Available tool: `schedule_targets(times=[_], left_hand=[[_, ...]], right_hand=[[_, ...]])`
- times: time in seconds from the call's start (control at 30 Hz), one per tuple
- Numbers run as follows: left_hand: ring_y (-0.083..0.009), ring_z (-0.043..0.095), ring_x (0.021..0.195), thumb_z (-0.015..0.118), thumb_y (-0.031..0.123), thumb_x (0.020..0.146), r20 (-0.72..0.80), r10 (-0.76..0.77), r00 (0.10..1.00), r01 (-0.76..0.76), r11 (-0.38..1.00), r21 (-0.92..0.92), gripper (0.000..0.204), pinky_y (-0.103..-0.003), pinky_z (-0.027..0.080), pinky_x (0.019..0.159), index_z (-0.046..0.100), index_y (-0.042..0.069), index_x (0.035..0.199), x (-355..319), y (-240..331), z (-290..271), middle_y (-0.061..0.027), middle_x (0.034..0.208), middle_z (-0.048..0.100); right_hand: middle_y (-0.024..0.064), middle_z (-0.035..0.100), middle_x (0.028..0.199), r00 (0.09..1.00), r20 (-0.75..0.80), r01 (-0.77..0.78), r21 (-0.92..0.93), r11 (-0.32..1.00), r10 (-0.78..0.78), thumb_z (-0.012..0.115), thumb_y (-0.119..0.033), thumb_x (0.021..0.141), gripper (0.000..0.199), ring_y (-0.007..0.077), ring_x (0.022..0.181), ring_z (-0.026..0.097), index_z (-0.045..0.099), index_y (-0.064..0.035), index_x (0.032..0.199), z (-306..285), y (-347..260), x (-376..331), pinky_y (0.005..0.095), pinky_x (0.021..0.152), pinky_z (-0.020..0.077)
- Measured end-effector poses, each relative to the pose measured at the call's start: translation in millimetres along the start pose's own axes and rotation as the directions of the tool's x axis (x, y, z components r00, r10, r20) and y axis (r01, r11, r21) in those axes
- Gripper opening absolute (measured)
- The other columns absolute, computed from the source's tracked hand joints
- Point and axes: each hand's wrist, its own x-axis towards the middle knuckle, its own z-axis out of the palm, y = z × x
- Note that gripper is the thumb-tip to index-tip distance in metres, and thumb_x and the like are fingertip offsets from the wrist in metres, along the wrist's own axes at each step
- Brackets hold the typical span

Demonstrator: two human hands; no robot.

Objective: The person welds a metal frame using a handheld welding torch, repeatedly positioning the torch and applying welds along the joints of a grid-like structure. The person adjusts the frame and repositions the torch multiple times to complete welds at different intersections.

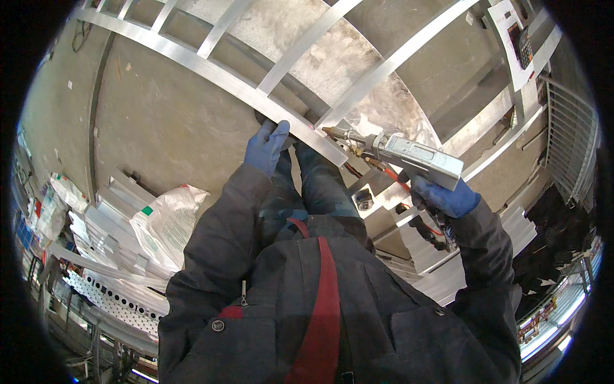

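My right hand (pixel 446 197), in a blue glove, is wrapped round the grip of a welding gun (pixel 419 157) with a boxy silver body. Its brass-coloured nozzle points left, close to a corner where a crossbar (pixel 396 57) meets the long rail of a metal frame. My left hand (pixel 267 147), also gloved in blue, grips the near edge of that flat silver rail (pixel 224 82), a little left of the nozzle. The fingertips press on the rail; the underside of the grip is hidden. Whether the nozzle touches the metal I cannot tell.
Several crossbars run away from me over a sheet-metal piece (pixel 339 61). A calculator (pixel 526 51) lies on white paper at the far right. To the left are a white sack (pixel 167 221) and metal profiles (pixel 112 233). Right, a barred metal panel (pixel 571 144) stands; cables hang below the gun.
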Motion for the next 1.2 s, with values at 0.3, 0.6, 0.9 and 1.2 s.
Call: schedule_targets(times=[0.3, 0.6, 0.9, 1.2], left_hand=[[-0.0173, 0.064, 0.113, 0.067, 0.038, 0.104, 0.008, -0.018, 1.000, 0.019, 0.999, -0.045, 0.059, -0.031, 0.057, 0.094, 0.056, -0.005, 0.144, 0, 4, 0, -0.0112, 0.132, 0.064], [-0.0141, 0.064, 0.106, 0.069, 0.039, 0.103, 0.021, -0.097, 0.995, 0.099, 0.992, -0.077, 0.057, -0.029, 0.056, 0.092, 0.060, -0.002, 0.141, 0, 8, 0, -0.0087, 0.126, 0.067], [-0.0117, 0.060, 0.101, 0.071, 0.038, 0.102, -0.008, -0.020, 1.000, 0.020, 0.999, 0.039, 0.055, -0.026, 0.052, 0.086, 0.063, -0.002, 0.138, -1, 14, 0, -0.0047, 0.115, 0.068], [-0.0103, 0.061, 0.108, 0.067, 0.030, 0.105, 0.008, -0.104, 0.995, 0.104, 0.994, -0.040, 0.051, -0.025, 0.052, 0.087, 0.059, -0.002, 0.143, 4, 2, -2, -0.0044, 0.124, 0.065]], right_hand=[[0.0100, 0.071, 0.118, 0.998, 0.058, 0.013, -0.038, 0.999, -0.011, 0.064, -0.015, 0.103, 0.048, 0.0127, 0.082, 0.064, 0.052, -0.0032, 0.148, -6, 6, 10, 0.0282, 0.072, 0.0560], [0.0060, 0.071, 0.100, 0.999, 0.018, 0.029, 0.023, 0.999, -0.030, 0.075, -0.022, 0.098, 0.049, 0.0110, 0.078, 0.064, 0.060, -0.0026, 0.141, -5, 4, 15, 0.0281, 0.069, 0.0556], [0.0091, 0.071, 0.105, 0.997, 0.008, 0.073, -0.014, 0.997, -0.073, 0.075, -0.020, 0.098, 0.051, 0.0127, 0.079, 0.065, 0.059, -0.0026, 0.144, -8, 9, 19, 0.0290, 0.070, 0.0569], [0.0069, 0.072, 0.104, 0.996, 0.086, 0.033, 0.019, 0.999, -0.034, 0.075, -0.018, 0.097, 0.050, 0.0117, 0.079, 0.066, 0.061, -0.0038, 0.143, -16, 11, 23, 0.0269, 0.070, 0.0576]])
